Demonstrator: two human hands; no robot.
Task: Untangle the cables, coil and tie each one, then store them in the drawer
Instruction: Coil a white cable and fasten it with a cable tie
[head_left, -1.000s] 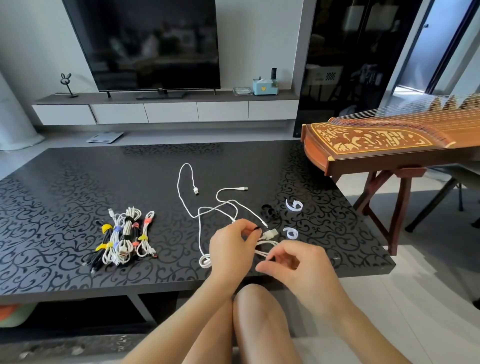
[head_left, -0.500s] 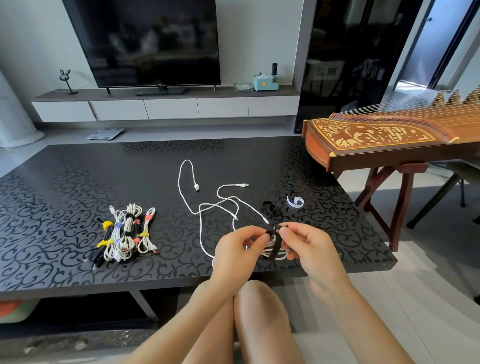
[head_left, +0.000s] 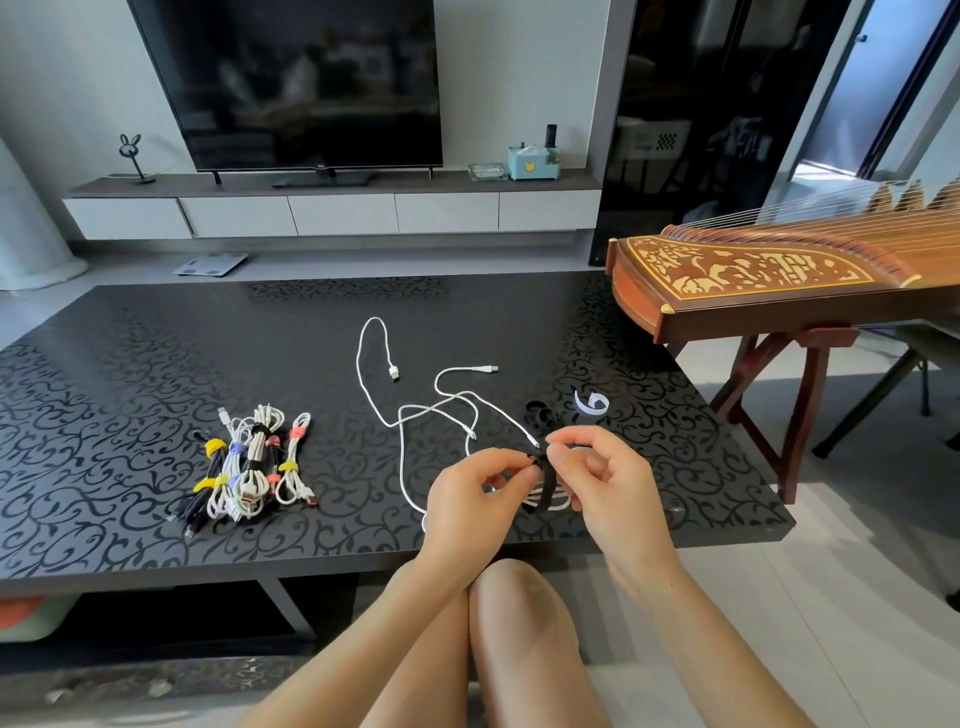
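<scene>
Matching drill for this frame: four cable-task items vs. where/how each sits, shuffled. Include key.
1 pile of coiled cables with coloured ties
2 black fabric strap round white coil
3 curled blue-and-white strap
4 loose white cables

A pinched by left hand and right hand
B left part of black patterned table
C sprawled untied, mid-table
D lying beyond the right hand

Pairs: 1-B, 2-A, 3-D, 4-C

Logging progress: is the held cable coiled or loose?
Coiled: white loops bunched between left hand and right hand, black strap around them.
</scene>
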